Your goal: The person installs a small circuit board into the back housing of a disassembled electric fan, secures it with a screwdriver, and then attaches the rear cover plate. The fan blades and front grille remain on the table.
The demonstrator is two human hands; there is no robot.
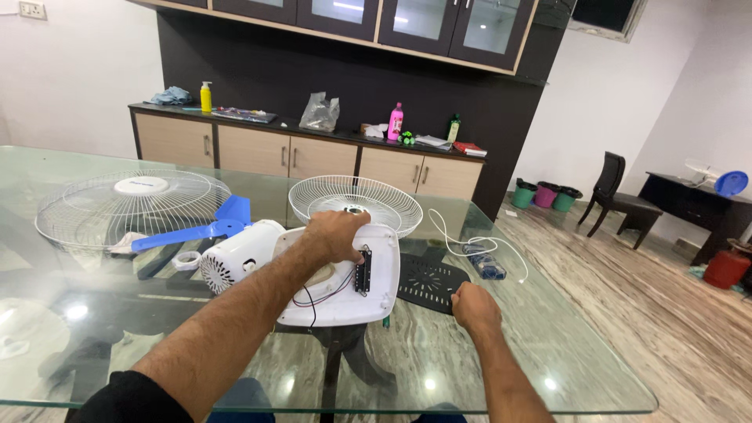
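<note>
The person is standing over a glass tabletop point(548, 345) with a table fan lying in pieces on it. The left hand point(338, 233) is pressing down, fingers curled, on the upper edge of the white fan base point(345, 301), which is lying upturned near the middle of the tabletop with its underside open. Red and black wires point(317, 294) and a small black circuit strip point(363, 270) are showing inside it. The right hand point(475, 304) is resting on the glass just to the right of the base, closed into a loose fist; whether anything small is held inside it cannot be told.

Judging by how the parts are lying, the dismantling is looking well advanced: the black bottom cover point(432, 282) is sitting off the base beside it, the white motor housing point(239, 257) is lying to its left, the blue blade point(200, 227) is detached, and the two wire guards, front guard point(129, 205) and rear guard point(354, 202), are lying separately. The white power cord point(470, 243) is trailing loosely to the right. The wiring inside the base is appearing still connected.
</note>
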